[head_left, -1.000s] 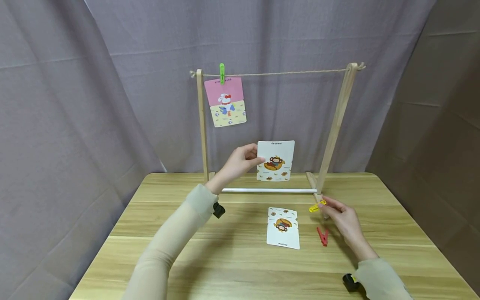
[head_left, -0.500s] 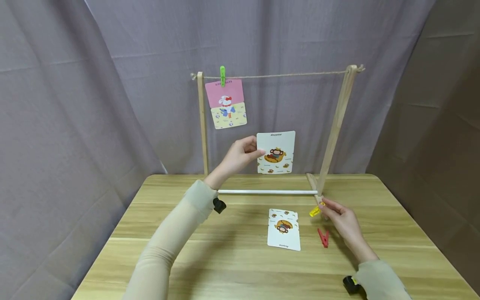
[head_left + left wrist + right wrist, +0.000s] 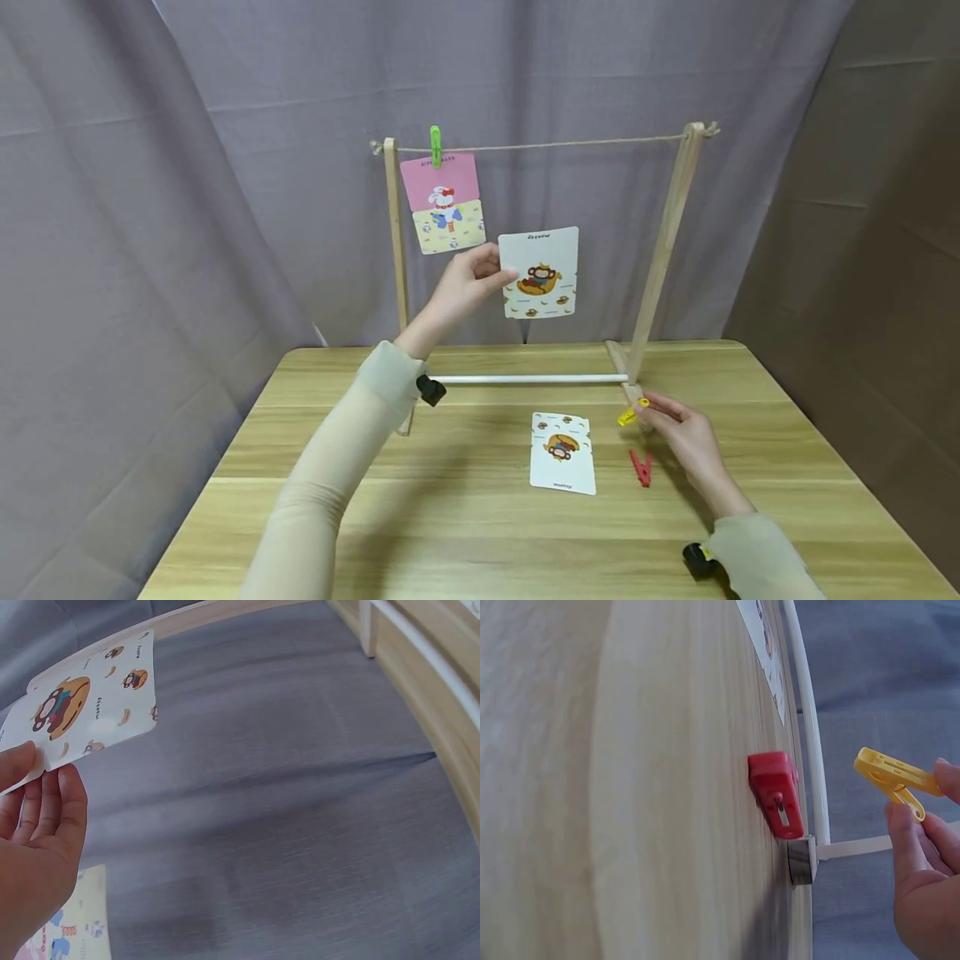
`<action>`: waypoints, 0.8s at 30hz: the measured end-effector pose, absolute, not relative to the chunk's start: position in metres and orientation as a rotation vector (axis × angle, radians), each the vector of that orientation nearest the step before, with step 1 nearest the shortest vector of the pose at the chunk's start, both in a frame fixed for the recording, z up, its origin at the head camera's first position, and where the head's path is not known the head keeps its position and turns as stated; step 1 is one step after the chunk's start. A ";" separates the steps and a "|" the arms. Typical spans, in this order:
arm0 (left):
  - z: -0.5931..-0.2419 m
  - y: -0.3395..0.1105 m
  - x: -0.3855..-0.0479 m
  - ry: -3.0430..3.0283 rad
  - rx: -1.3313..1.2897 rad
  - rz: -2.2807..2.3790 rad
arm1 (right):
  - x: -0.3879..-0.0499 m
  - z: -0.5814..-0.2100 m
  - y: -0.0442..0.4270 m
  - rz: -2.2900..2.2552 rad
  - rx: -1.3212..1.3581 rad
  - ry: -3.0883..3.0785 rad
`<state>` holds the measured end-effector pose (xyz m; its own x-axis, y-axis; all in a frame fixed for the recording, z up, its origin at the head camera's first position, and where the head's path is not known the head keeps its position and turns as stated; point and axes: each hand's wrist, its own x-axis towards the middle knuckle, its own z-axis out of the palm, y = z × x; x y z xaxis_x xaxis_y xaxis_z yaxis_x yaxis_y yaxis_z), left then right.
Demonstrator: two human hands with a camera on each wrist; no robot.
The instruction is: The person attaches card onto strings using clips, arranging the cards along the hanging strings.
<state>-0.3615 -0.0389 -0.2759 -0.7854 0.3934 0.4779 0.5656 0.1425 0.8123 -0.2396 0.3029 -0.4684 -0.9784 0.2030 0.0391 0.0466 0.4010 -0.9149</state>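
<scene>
My left hand (image 3: 463,282) pinches the left edge of a white monkey card (image 3: 538,273), thumb in front, raised below the string (image 3: 570,145) of a wooden frame. The left wrist view shows the same card (image 3: 82,705) between thumb and fingers. Low at the right, my right hand (image 3: 688,442) pinches a yellow clothespin (image 3: 630,414) by its handle ends; in the right wrist view the clothespin (image 3: 892,776) points away from the fingertips. A red clothespin (image 3: 641,469) lies on the table just left of that hand. Another monkey card (image 3: 562,454) lies flat beside it.
On the string's left part, a green clothespin (image 3: 436,147) holds a pink and yellow rabbit card (image 3: 444,202). The frame's right post (image 3: 666,250) and white crossbar (image 3: 525,379) stand at the back of the table (image 3: 480,533). Grey curtains (image 3: 600,50) hang behind.
My left hand has lifted the monkey card higher, toward the string. My right hand has hardly moved and still pinches the yellow clothespin. The head view has shifted slightly.
</scene>
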 end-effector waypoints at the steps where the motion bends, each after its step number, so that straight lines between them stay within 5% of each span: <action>1: -0.273 -0.039 -0.362 -2.245 -0.952 -1.729 | -0.240 -0.468 0.304 1.622 -0.234 -2.504; 24: -0.222 -0.034 -0.379 -2.041 -0.912 -1.804 | -0.236 -0.471 0.316 1.720 -0.146 -2.391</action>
